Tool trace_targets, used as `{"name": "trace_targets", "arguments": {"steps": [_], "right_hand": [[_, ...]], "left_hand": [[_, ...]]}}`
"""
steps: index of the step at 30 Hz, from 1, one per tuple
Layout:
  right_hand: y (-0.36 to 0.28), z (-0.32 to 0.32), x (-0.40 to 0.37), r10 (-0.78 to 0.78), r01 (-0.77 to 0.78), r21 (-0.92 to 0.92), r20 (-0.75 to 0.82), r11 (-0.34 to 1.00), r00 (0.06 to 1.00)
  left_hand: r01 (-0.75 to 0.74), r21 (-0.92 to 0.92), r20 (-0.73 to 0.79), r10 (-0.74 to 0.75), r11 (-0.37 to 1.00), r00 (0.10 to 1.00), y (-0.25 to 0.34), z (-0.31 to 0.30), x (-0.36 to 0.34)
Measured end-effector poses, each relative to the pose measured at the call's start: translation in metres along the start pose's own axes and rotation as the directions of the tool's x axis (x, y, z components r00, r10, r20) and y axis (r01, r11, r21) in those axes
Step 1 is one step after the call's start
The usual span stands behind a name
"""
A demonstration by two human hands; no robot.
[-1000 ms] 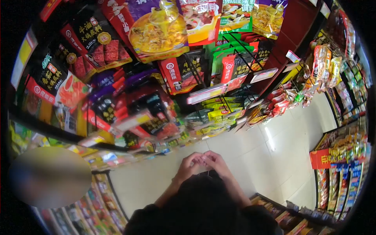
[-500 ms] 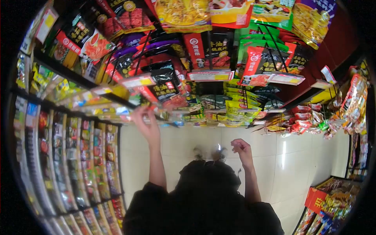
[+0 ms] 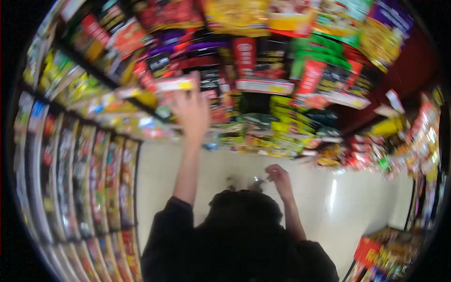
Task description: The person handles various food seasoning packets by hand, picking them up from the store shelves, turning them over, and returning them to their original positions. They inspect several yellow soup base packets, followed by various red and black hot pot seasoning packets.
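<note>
— Packets crowd this whole wall. Which spot does the left hand meet?

— It is raised to the price label, a pale strip with a yellow end. The strip sits at the front of a row of hooks in the upper middle of the display. The fingertips lie on it or just under it, and a dark packet hangs right behind.

— Is the grip closed on anything?

— The fingers look stretched and apart, with nothing clamped between them. The picture is smeared, though, so I say that with some caution.

— And the right hand?

— It is low, near the chest and over the pale floor, well apart from the shelves. The fingers curl inward. Whether they pinch something I cannot tell.

— What could go wrong from here?

— The label looks thin and only clipped on, so a shove from straight fingers could knock it askew or off its hook. The packets overlap closely, so a tug on the dark one might drag the red packet beside it down to the floor. The reach is also high and one-armed, with the other hand too far off to steady anything. Fingers that close a little to one side would take the wrong packet.
</note>
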State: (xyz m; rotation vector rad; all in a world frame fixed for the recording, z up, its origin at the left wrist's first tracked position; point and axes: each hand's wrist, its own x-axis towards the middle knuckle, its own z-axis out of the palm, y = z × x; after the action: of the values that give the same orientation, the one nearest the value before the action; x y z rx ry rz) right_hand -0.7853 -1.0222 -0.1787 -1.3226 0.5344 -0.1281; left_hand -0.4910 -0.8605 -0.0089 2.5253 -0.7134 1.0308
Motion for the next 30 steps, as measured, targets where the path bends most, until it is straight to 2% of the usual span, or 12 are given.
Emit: {"name": "trace_targets", "arguments": {"steps": [2, 3, 5, 6, 8, 13, 17, 20, 23, 26, 27, 30], "right_hand": [[0.028, -0.010, 0.007, 0.012, -0.015, 0.119, 0.022, 0.993, 1.000], [0.033, -0.017, 0.005, -0.085, 0.085, 0.010, 0.021, 0.996, 0.996], [0.009, -0.009, 0.000, -0.087, 0.085, -0.077, -0.025, 0.993, 0.996], [0.015, -0.013, 0.001, -0.149, 0.148, -0.037, -0.022, 0.988, 0.989], [-0.014, -0.017, -0.014, -0.050, 0.044, -0.110, -0.059, 0.993, 0.997], [0.007, -0.039, -0.025, -0.040, 0.027, -0.099, -0.138, 0.995, 0.990], [-0.008, -0.057, -0.059, 0.044, -0.057, -0.066, -0.186, 0.996, 0.982], [0.027, -0.079, -0.069, 0.000, -0.012, -0.050, -0.226, 0.999, 0.974], [0.033, -0.095, -0.077, 0.111, -0.117, -0.011, -0.225, 0.993, 0.968], [0.033, -0.103, -0.082, 0.106, -0.117, -0.032, -0.231, 0.993, 0.967], [0.036, -0.101, -0.079, -0.023, 0.012, -0.040, -0.278, 0.999, 0.960], [0.034, -0.097, -0.081, -0.076, 0.083, 0.006, -0.316, 0.997, 0.946]], "left_hand": [[0.072, -0.087, 0.035, -0.069, 0.994, 0.997, -0.006, 0.010, -0.002], [0.079, -0.108, 0.054, -0.074, 0.991, 0.996, -0.005, 0.019, -0.003], [-0.069, 0.038, -0.081, 0.072, 0.997, 0.994, -0.009, 0.023, -0.009], [-0.020, -0.006, -0.041, 0.019, 1.000, 0.999, -0.013, 0.034, -0.011], [-0.040, -0.029, -0.099, 0.037, 0.999, 0.994, -0.004, 0.028, -0.008], [0.027, -0.059, -0.081, -0.031, 0.998, 0.996, 0.001, 0.028, -0.007], [0.023, 0.026, -0.130, -0.019, 0.999, 0.991, 0.000, 0.035, -0.008], [0.039, 0.072, -0.127, -0.030, 0.997, 0.991, -0.004, 0.041, -0.009], [0.009, 0.109, -0.164, 0.009, 0.994, 0.986, -0.008, 0.046, -0.009], [0.038, -0.013, -0.115, -0.039, 0.999, 0.993, 0.002, 0.034, -0.010], [0.037, -0.052, -0.110, -0.042, 0.998, 0.993, 0.001, 0.035, -0.011], [0.034, 0.008, -0.066, -0.034, 0.999, 0.997, -0.004, 0.029, -0.013]]}}
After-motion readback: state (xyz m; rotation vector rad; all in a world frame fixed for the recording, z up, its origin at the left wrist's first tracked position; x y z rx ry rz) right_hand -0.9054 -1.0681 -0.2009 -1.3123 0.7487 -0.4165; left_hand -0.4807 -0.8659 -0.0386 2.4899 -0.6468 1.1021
